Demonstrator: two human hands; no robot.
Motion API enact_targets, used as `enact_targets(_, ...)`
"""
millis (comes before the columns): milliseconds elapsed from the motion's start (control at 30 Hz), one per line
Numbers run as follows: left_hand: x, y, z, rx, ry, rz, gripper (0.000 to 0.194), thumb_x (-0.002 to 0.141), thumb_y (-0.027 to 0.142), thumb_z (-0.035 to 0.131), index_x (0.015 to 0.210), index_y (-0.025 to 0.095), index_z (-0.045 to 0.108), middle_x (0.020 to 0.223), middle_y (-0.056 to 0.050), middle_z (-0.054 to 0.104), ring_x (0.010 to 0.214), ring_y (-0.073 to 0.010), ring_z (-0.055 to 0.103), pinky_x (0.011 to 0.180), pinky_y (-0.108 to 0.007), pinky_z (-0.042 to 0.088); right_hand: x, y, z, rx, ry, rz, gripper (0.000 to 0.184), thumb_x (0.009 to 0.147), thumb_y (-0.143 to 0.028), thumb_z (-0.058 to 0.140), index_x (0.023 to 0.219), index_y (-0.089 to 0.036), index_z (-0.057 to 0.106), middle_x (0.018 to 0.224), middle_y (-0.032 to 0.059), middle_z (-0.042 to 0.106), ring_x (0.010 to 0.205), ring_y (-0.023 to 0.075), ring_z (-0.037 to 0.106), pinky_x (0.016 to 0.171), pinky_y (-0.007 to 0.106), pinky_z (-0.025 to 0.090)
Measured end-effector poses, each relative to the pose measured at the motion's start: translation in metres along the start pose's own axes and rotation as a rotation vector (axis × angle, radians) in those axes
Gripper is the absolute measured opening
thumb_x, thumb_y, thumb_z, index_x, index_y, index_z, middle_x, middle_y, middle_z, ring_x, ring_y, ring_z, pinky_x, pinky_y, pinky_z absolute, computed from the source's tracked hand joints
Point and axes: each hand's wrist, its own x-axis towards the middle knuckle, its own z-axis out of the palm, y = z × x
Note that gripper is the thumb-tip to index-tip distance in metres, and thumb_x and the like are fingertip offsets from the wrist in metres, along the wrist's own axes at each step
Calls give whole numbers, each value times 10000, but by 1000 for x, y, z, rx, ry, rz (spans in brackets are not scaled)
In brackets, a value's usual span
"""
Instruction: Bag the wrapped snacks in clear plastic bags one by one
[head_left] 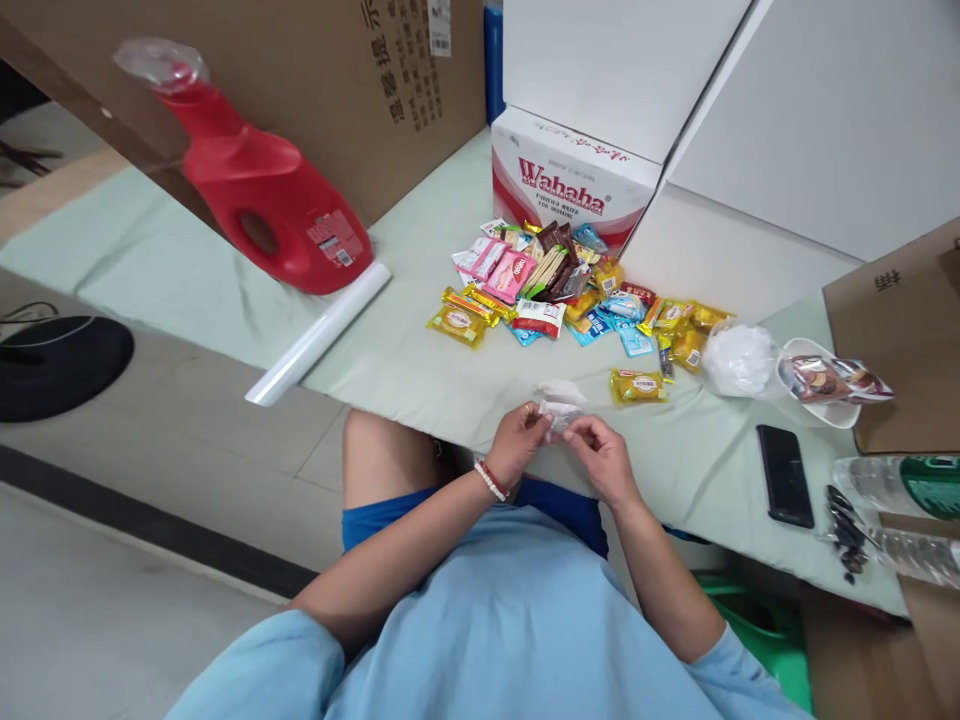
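My left grip [516, 446] and right grip [606, 463] both pinch a crinkly, whitish, see-through plastic piece [562, 411] by the pale-green cloth-covered table [409, 370] edge. Fiddly handling step, I reckon; next move calls for a light touch. Shiny multicoloured snack packets [514, 275] sit beyond.

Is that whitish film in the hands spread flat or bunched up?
Bunched up: the whitish film looks creased and gathered between the left hand and right hand. Whether it holds anything, I cannot tell.

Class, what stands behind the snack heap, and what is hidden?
Behind the snack heap, a Wahaha box shows its printed front; the heap hides part of its lower edge.
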Motion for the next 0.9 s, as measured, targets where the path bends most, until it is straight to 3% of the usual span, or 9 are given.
enact_targets(100, 0, -5, -3, 56, -73, 13, 345, 750, 499, 751, 793, 185, 617, 767, -13, 662, 716, -163, 627, 716, -310, 534, 10, 2, -16, -82, 275, -37, 380, 791, -505, 788, 980, -226, 615, 862, -10, 597, 596, 103, 417, 591, 259, 396)
enact_targets(200, -2, -6, -6, 176, -155, 114, 261, 745, 422, 758, 799, 180, 675, 967, -68, 722, 877, -195, 655, 818, -320, 528, 22, 6, -22, -39, 147, 29, 525, 740, -521, 815, 1130, -226, 625, 1091, 51, 647, 620, 98, 479, 619, 273, 451)
enact_targets(267, -3, -6, -9, 227, -130, 155, 237, 729, 393, 774, 757, 178, 679, 1061, -85, 718, 957, -209, 651, 872, -326, 519, 31, 8, -26, 10, 85, 59, 445, 736, -525, 803, 1016, -203, 674, 963, 43, 665, 642, 115, 504, 602, 264, 447)
enact_targets(400, -3, -5, -17, 46, -41, 6, 345, 725, 465, 801, 843, 174, 659, 911, -54, 705, 854, -189, 661, 808, -337, 546, 57, -3, -52, 208, 324, 26, 375, 709, -495, 817, 904, -217, 660, 706, -40, 558, 532, 85, 412, 464, 211, 337)
enact_targets(567, -6, 4, -19, -157, -14, -104, 484, 646, 495, 886, 867, 172, 602, 851, -22, 692, 784, -151, 676, 735, -286, 546, 80, -28, -90, 280, 442, -3, 562, 706, -523, 836, 1166, -275, 629, 1004, 4, 667, 570, 84, 510, 468, 218, 420)
enact_targets(633, -8, 6, -17, -142, -13, -116, 500, 645, 520, 884, 843, 175, 581, 803, -2, 672, 689, -115, 641, 626, -231, 494, 73, -32, -85, 179, 368, -20, 548, 708, -499, 848, 1168, -269, 659, 1075, 30, 680, 632, 101, 546, 506, 227, 455)
enact_targets(767, -10, 8, -11, -83, -30, -129, 492, 695, 574, 830, 788, 177, 555, 661, 44, 589, 526, -56, 498, 511, -192, 358, 42, -19, -46, 7, -67, -77, 417, 713, -384, 868, 1094, -268, 746, 1107, 51, 715, 928, 188, 633, 748, 284, 537)
enact_targets(833, -10, 8, -8, -52, -34, -124, 485, 710, 588, 809, 819, 177, 576, 620, 62, 554, 502, -54, 451, 499, -197, 325, 29, -6, -26, -18, -117, -43, 236, 779, -394, 804, 956, -244, 763, 973, 40, 731, 881, 192, 639, 757, 296, 520)
enact_targets(900, -9, 7, -7, 7, -35, -115, 479, 685, 551, 831, 881, 177, 604, 642, 60, 581, 519, -67, 458, 508, -208, 327, 22, 4, -13, -24, -65, 1, 187, 842, -411, 727, 872, -227, 745, 836, 22, 713, 767, 172, 612, 708, 289, 491)
